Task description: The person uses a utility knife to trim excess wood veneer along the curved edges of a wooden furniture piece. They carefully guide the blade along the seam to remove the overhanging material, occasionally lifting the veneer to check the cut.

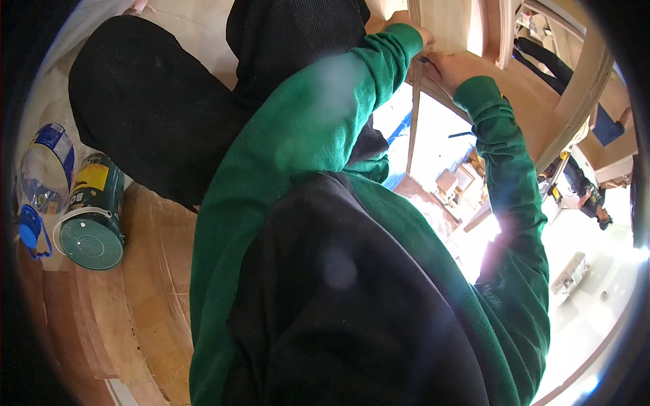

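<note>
In the head view, the left hand (413, 20) was seen at the far side by a narrow wooden strip (414, 115) and a pale wooden panel (447, 27), though whether its fingers were apart or together could not be told. Just to its near right, the right hand (447, 71) was clamped on a small dark object (424, 59), which was held beside the strip, its kind too small to be told. At the left, a clear bottle (46, 169) and a green bucket (93, 240) were seen side by side, while a person (592, 193) was seen well apart at the right.
</note>
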